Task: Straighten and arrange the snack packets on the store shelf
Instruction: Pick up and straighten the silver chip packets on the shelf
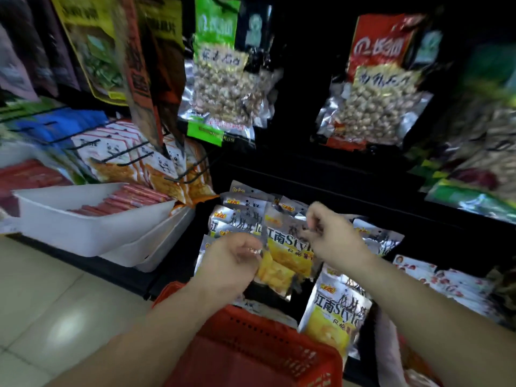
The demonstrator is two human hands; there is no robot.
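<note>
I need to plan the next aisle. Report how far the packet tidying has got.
Done: several silver snack packets stand overlapped at the shelf back. In hand: the left hand and right hand pinch one silver-and-yellow snack packet. Left: another silver-and-yellow packet leans loose beside the red plastic basket.

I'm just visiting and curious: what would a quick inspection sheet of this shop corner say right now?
Surface: dark lower shelf, crowded with packets.
Job's things: silver-and-yellow snack packets overlap in an untidy stack; one packet is held between both hands.
Clutter: red plastic basket below the hands; white bins of red sticks to the left.
Grips: left hand pinches the packet's lower left edge; right hand pinches its upper right.
Cables: nothing seen.
Surroundings: hanging nut bags above, panda-print packets on hooks, pale tiled floor. The view is blurred.
</note>
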